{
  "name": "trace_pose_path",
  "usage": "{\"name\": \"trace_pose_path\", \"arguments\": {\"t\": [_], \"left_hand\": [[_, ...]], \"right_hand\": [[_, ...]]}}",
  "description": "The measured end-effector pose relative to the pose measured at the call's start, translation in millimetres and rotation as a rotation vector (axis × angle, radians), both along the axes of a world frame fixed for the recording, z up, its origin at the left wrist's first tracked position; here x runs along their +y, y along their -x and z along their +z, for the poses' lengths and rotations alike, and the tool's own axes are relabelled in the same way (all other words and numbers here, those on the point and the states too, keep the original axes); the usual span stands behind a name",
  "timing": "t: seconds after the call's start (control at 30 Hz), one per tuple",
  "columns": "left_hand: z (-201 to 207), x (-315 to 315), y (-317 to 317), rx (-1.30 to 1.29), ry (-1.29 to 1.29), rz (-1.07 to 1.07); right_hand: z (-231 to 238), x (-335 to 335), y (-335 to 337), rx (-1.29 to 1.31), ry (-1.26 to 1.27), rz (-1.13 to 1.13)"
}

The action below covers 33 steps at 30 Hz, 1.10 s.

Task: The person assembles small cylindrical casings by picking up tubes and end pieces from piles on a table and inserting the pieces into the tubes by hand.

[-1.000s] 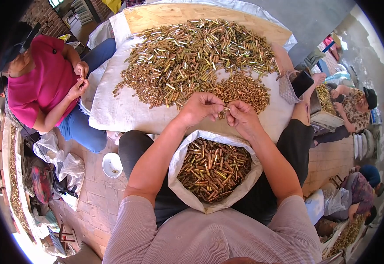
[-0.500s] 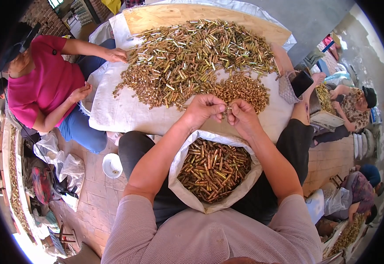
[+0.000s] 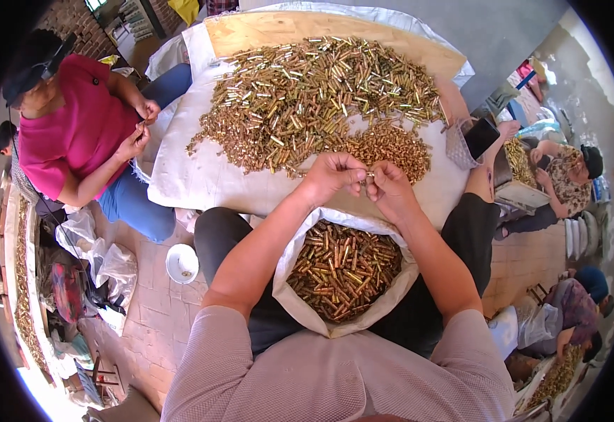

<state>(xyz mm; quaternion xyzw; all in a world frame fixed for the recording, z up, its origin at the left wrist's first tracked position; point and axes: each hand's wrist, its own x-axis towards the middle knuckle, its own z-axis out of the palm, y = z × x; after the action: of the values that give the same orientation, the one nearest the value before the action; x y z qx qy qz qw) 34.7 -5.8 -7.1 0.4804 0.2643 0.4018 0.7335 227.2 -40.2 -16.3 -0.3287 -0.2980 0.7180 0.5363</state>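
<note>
My left hand (image 3: 333,178) and my right hand (image 3: 391,188) meet above the near edge of the table. Their fingertips pinch a small shiny brass-coloured metal piece (image 3: 369,176) between them; fingers cover most of it. Below my forearms, an open white sack (image 3: 297,301) stands between my legs. It is filled with slim copper- and brass-coloured metal tubes (image 3: 342,271). Just beyond my hands, a heap of short brass-coloured pieces (image 3: 395,149) lies on the white cloth. A bigger, wide pile of longer brass-coloured tubes (image 3: 321,91) spreads behind it.
A wooden board (image 3: 335,27) borders the table's far side. A phone (image 3: 481,138) rests in a pale basket at the right. A co-worker in a pink shirt (image 3: 68,133) sits at the left, hands together. On the floor stands a white bucket (image 3: 182,264). Other people work at the right.
My hands stay nearly in place, pinched together. The co-worker at the left has drawn the hand back from the pile and now holds both hands together.
</note>
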Motion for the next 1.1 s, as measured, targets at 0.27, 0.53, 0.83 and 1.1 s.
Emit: {"name": "trace_pose_path", "arguments": {"t": [0.27,0.53,0.83,1.1], "left_hand": [[8,-5,2,0.085,-0.061,0.044],[6,24,39,0.472,-0.213,0.142],[-15,32,74,1.234,-0.705,0.185],[-34,30,59,1.488,-0.695,0.146]], "right_hand": [[15,-7,4,-0.113,-0.072,-0.012],[43,-6,-16,-0.329,-0.18,0.175],[48,-1,-22,-0.669,-0.16,0.662],[-17,15,-8,-1.419,-0.802,0.323]]}}
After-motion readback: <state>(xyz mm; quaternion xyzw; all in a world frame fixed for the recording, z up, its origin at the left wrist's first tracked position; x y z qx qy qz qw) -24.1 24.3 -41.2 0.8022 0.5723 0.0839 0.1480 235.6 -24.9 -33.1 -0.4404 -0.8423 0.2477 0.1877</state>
